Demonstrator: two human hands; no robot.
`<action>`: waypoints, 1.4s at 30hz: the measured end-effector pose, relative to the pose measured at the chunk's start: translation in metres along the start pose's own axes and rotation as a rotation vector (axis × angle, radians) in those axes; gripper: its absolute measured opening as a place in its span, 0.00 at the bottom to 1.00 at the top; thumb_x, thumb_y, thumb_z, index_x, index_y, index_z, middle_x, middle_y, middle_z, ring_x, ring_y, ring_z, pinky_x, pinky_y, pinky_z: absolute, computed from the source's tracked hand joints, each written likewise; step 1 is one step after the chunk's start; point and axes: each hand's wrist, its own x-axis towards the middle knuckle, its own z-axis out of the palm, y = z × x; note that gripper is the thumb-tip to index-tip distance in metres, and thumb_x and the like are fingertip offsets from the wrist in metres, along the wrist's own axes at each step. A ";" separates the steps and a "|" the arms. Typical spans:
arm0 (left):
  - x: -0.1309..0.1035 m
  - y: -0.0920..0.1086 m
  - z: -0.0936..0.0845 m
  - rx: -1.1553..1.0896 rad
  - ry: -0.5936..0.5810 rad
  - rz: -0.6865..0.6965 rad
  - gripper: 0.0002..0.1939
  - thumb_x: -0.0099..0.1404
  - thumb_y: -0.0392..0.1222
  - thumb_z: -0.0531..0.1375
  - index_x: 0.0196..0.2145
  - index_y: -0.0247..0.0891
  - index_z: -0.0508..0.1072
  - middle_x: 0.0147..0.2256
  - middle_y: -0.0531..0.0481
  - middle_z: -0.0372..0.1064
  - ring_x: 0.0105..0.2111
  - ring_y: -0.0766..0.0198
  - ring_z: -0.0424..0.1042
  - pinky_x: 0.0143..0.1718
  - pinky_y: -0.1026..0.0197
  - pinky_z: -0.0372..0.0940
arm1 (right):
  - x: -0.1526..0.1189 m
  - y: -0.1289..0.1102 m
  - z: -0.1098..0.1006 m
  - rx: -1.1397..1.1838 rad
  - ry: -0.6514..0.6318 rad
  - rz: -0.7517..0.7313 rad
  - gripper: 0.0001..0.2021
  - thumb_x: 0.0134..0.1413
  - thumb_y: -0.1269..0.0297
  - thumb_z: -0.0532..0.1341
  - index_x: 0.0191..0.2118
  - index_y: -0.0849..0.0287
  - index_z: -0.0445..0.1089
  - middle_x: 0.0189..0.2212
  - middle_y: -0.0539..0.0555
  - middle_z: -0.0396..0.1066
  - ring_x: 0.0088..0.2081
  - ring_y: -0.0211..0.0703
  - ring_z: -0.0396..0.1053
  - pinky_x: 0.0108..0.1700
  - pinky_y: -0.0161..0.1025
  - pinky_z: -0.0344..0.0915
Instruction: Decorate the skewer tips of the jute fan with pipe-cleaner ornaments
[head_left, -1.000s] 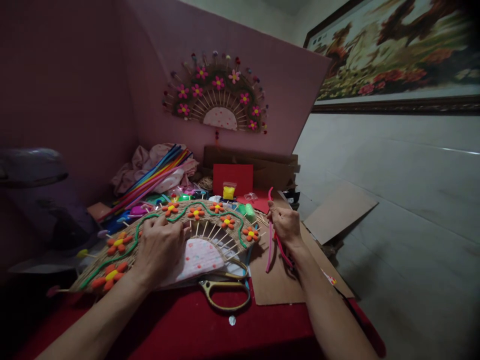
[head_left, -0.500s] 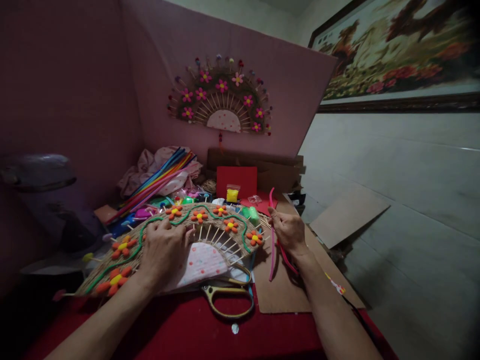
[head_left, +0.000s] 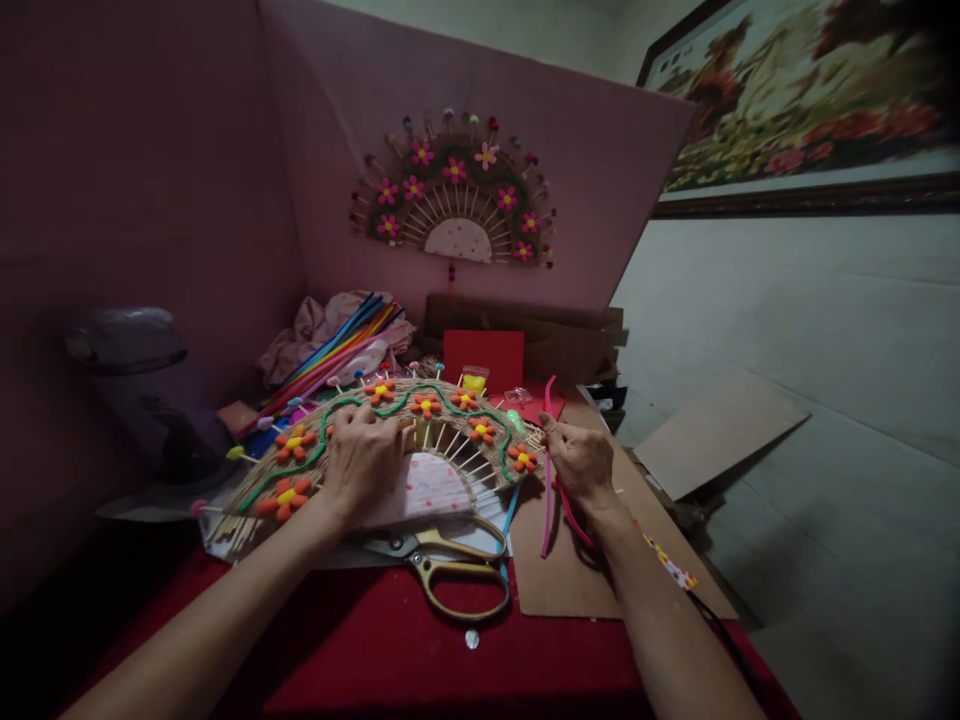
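My left hand (head_left: 367, 455) is closed on the twine-wrapped craft fan (head_left: 405, 398), its fingers over the inner edge of the band. The fan carries orange clay flowers, a wavy green strip, thin sticks and a white dotted half-round centre (head_left: 433, 487). To the right, my right hand (head_left: 581, 458) is closed round a pink and a red pipe cleaner (head_left: 548, 510); their ends hang below the fist and one tip sticks up above it. Just in front of the fan, gold-handled scissors (head_left: 463, 597) lie with their blades partly under it.
A brown cardboard sheet (head_left: 559, 590) lies under my right forearm on the red tablecloth (head_left: 390, 640). Behind the fan are a bundle of coloured pipe cleaners (head_left: 337, 350) and a red card (head_left: 484, 360). A similar fan (head_left: 454, 195) hangs on the pink board.
My left hand has shifted the fan away from me and slightly right, uncovering part of the scissor blades. My right hand keeps its hold on the pipe cleaners. The view has turned slightly left.
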 end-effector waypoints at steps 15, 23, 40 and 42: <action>-0.009 -0.006 0.010 -0.025 -0.050 0.106 0.17 0.65 0.43 0.49 0.23 0.36 0.71 0.23 0.42 0.71 0.32 0.54 0.66 0.41 0.50 0.51 | -0.005 -0.007 -0.001 0.081 0.015 -0.088 0.31 0.59 0.44 0.46 0.18 0.58 0.73 0.14 0.54 0.69 0.18 0.36 0.63 0.23 0.35 0.44; -0.015 -0.010 0.006 -0.058 -0.028 0.114 0.16 0.65 0.43 0.51 0.23 0.37 0.71 0.23 0.45 0.71 0.33 0.55 0.65 0.42 0.51 0.51 | -0.008 -0.013 -0.003 0.229 0.085 -0.117 0.30 0.60 0.48 0.47 0.15 0.61 0.69 0.13 0.53 0.67 0.17 0.34 0.59 0.24 0.34 0.49; 0.003 0.040 -0.023 -0.920 -0.297 -0.121 0.12 0.62 0.43 0.54 0.25 0.37 0.71 0.26 0.49 0.67 0.29 0.63 0.63 0.32 0.60 0.57 | -0.021 -0.033 -0.010 0.937 -0.001 0.149 0.23 0.54 0.49 0.56 0.19 0.62 0.73 0.12 0.50 0.66 0.15 0.35 0.62 0.18 0.32 0.57; 0.013 0.056 -0.024 -1.166 -0.481 -0.253 0.13 0.60 0.45 0.55 0.24 0.35 0.71 0.23 0.51 0.66 0.25 0.65 0.62 0.27 0.62 0.56 | -0.026 -0.037 -0.008 0.993 -0.017 0.151 0.23 0.54 0.50 0.56 0.20 0.62 0.74 0.13 0.51 0.66 0.14 0.35 0.62 0.17 0.32 0.57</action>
